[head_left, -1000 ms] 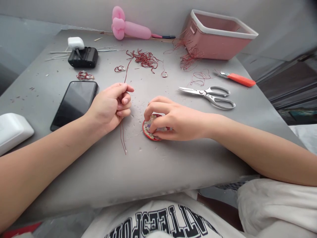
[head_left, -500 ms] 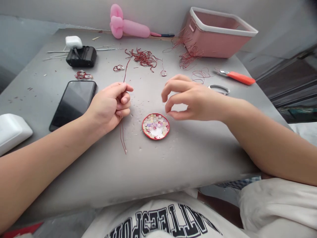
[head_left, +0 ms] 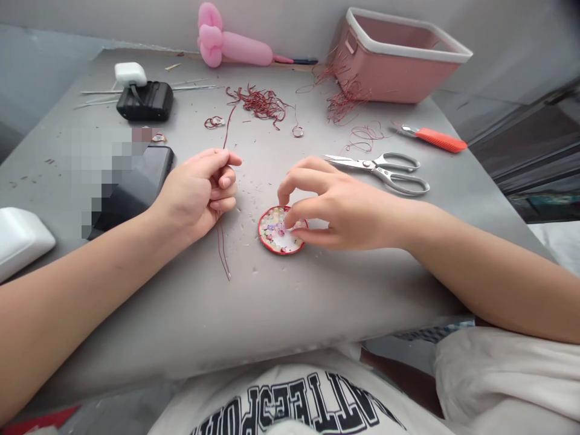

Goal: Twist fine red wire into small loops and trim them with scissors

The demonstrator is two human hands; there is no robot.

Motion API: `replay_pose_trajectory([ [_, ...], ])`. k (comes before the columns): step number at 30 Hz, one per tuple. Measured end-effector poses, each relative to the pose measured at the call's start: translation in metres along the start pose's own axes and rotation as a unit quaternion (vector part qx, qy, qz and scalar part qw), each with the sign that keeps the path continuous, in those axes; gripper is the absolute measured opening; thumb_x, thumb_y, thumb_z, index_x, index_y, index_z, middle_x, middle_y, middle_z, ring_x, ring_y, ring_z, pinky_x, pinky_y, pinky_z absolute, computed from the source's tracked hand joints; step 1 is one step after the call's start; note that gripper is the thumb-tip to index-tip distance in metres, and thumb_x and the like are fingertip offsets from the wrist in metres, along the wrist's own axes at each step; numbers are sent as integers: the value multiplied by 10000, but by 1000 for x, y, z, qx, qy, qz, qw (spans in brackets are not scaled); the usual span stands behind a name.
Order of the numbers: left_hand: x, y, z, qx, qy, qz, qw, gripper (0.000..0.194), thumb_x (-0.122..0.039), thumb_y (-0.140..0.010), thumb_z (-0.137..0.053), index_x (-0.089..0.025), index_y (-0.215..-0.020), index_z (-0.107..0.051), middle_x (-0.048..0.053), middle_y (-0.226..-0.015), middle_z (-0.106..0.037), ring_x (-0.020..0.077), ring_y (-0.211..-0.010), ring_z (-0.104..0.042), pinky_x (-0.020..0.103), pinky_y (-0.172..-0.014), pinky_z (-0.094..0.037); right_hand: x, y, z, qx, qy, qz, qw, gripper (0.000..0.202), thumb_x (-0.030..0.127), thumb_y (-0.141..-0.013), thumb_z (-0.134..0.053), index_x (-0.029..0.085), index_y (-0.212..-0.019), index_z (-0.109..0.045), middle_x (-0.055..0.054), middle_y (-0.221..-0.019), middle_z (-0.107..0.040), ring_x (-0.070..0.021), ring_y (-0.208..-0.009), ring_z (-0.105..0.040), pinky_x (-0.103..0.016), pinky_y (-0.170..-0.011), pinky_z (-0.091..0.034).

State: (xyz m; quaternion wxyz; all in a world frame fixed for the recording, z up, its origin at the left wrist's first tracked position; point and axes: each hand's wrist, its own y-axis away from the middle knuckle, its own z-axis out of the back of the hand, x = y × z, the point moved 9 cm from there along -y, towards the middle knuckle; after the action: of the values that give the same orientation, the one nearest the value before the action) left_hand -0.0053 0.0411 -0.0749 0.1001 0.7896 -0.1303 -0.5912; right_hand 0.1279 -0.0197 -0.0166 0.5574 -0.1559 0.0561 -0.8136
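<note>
My left hand (head_left: 203,190) is closed around a thin dark red cord (head_left: 229,127). One stretch of the cord rises from my fingers toward the tangle behind, and two strands (head_left: 222,251) hang below my palm onto the table. A small round dish (head_left: 289,246) with a red rim holds pale, purple and red beads (head_left: 273,229). Over its right side, my right hand (head_left: 317,208) reaches down with curled fingers. Its thumb and a fingertip are close together at the beads, slightly apart, and no bead shows clearly between them.
Scissors (head_left: 374,164) lie beyond my right hand, near orange-handled cutters (head_left: 435,139). A pink bin (head_left: 399,72), a pink balloon (head_left: 247,48) and a red cord pile (head_left: 263,104) are at the back. A partly pixelated phone (head_left: 145,181) and a black device (head_left: 145,101) lie left.
My right hand has moved left and down, from beside the dish to the beads in it. The scissors now show more fully behind it. My left hand keeps its hold on the cord.
</note>
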Motion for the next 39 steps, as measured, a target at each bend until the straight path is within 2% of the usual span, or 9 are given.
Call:
replay_pose_trajectory([
  [13,0,0,0,-4,4,2,1000,242,-126,-933,-415,-144,-732,-547,-60,-475,-378,30,-358,-254,161,-356,-167,1,-12,-20,26,-4,-6,1000,165,129,-862,-565,168,-732,-658,-106,-1028,-612,-240,-1009,-492,-403,-867,-501],
  [18,0,0,0,0,9,6,1000,245,-134,-943,-423,-148,-732,-546,-57,-476,-387,32,-357,-259,165,-359,-168,0,-10,-16,10,-35,2,999,161,132,-880,-563,161,-762,-669,-104,-1009,-607,-226,-990,-491,-382,-863,-492],
  [24,0,1,0,3,7,10,1000,263,-121,-956,-389,-144,-741,-541,-60,-466,-386,33,-355,-259,161,-358,-170,5,-10,-10,0,-50,1,999,126,176,-910,-572,191,-916,-697,-104,-1038,-579,-216,-990,-479,-392,-889,-464],
  [28,0,1,-1,0,3,10,1000,258,-126,-959,-388,-142,-746,-534,-62,-468,-387,31,-358,-261,155,-356,-178,8,-12,-12,16,-36,-4,999,146,138,-895,-548,167,-820,-670,-125,-1053,-584,-225,-998,-470,-393,-877,-458],
  [34,0,2,-1,-6,10,18,1000,260,-131,-952,-388,-146,-736,-530,-61,-470,-389,25,-348,-267,142,-345,-186,11,-13,-10,19,-41,-4,999,115,133,-868,-552,157,-859,-665,-135,-1065,-592,-229,-988,-482,-403,-894,-467],
  [39,0,1,0,-7,13,16,1000,250,-139,-942,-406,-148,-731,-540,-59,-472,-390,27,-345,-274,141,-340,-192,10,-12,-9,24,-26,-16,999,170,139,-878,-526,145,-782,-666,-147,-1063,-606,-245,-1008,-486,-412,-898,-471],
])
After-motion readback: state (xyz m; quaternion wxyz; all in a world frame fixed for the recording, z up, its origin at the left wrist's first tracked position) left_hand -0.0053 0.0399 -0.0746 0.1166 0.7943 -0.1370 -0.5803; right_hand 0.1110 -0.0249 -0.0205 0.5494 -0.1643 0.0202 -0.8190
